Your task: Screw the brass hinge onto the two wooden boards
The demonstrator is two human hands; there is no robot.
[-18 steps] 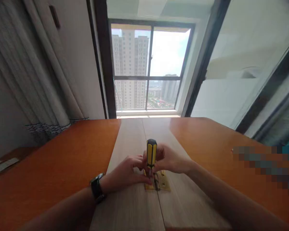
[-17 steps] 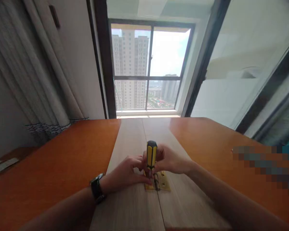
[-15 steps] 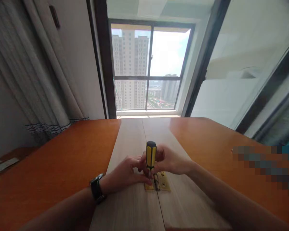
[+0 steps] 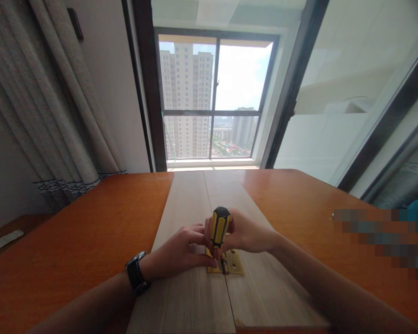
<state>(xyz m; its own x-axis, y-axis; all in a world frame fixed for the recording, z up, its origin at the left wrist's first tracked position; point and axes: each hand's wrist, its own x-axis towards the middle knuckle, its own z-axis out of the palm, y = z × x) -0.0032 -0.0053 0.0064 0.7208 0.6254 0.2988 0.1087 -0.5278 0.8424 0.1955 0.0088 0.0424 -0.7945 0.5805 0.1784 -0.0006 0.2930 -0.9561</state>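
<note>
A yellow-and-black screwdriver (image 4: 220, 226) stands over a brass-coloured hinge (image 4: 235, 265), its handle leaning slightly right. My right hand (image 4: 248, 232) grips it with the fingers closed about the lower handle. Close to the tip, my left hand (image 4: 181, 250) has its thumb and fingertips drawn together over the hinge's left leaf. Whatever sits between those fingertips is hidden. The hinge lies across the seam of two pale wooden boards (image 4: 181, 301), its knuckle along the seam. Holes show in its right leaf; my fingers cover much of the left one.
The boards lie lengthwise on an orange-brown table (image 4: 125, 218). A small object (image 4: 332, 215) rests near a blurred-out patch on the right side. Grey curtains (image 4: 66, 116) hang at the left, and a window (image 4: 214, 97) is beyond the far edge.
The screwdriver's handle has tipped a little to the right, from nearly upright. Both hands keep almost the same place at the hinge. The view has shifted slightly.
</note>
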